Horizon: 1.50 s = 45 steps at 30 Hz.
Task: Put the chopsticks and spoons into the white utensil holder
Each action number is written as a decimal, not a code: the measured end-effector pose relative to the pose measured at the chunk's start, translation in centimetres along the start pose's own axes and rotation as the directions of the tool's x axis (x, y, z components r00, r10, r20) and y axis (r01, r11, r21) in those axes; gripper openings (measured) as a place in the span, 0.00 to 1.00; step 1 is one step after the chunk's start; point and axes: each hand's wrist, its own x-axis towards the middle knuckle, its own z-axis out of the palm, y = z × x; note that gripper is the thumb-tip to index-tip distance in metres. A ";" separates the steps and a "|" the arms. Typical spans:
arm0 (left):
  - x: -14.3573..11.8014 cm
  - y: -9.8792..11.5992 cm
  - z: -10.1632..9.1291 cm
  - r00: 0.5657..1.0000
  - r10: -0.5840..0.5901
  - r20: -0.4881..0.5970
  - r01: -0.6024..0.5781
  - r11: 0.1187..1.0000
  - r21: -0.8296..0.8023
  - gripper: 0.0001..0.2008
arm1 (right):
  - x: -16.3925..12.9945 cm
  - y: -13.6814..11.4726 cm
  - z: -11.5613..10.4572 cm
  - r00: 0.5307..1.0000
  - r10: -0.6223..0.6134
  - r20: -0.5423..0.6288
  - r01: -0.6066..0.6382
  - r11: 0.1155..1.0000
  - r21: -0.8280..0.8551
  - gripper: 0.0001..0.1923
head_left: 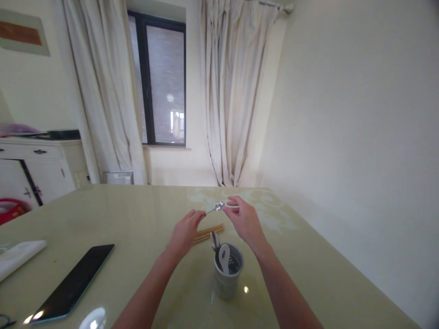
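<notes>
The left hand (pixel 185 228) has its grip closed in a pinch, thumb and fingers on the handle of a shiny spoon (pixel 219 206); the spoon is held up above the counter (pixel 137 219), its bowl pointing towards the right hand (pixel 244 219); the right hand's grip is partly open, fingers curved and apart from the thumb, right by the bowl; whether a fingertip touches it, I cannot tell.

Below and between the arms a grey cup (pixel 227 288) stands upright on the counter; in it lean a white spoon (pixel 224 259) with a blue mark and a metal spoon (pixel 215 240), both sticking up past the rim; just behind the cup lies a bundle of chopsticks (pixel 209 233), its near end partly hidden by the left hand.

Well to the left a dark tablet (pixel 73 283) lies flat on the counter; a white object (pixel 20 258) lies beyond it at the edge of view; past the counter are a window (pixel 166 84) between pale curtains (pixel 236 82) and a white cabinet (pixel 51 167).
</notes>
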 end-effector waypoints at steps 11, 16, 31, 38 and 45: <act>-1.9 -5.9 1.6 0.945 -0.277 0.175 0.203 0.914 0.353 0.18 | -3.4 -3.5 0.1 0.869 -0.096 0.485 0.310 0.870 -0.383 0.22; -2.2 -6.6 2.1 0.949 -0.263 0.171 0.193 0.919 0.344 0.17 | -3.7 -3.2 1.0 0.876 -0.083 0.476 0.316 0.843 -0.435 0.12; -2.0 -7.1 1.6 0.952 -0.229 0.201 0.160 0.938 0.307 0.17 | -2.3 -2.9 -3.6 0.920 -0.108 0.377 0.203 0.954 -0.222 0.06; -0.6 -4.9 0.4 0.981 -0.180 0.079 0.165 0.973 0.164 0.18 | -2.0 -3.7 -6.1 0.976 -0.215 0.012 0.204 0.905 -0.373 0.09; 0.2 4.9 -2.8 0.995 0.075 -0.062 -0.093 0.920 -0.381 0.19 | -1.8 -4.0 -2.7 0.952 -0.221 -0.214 0.174 0.960 -0.219 0.06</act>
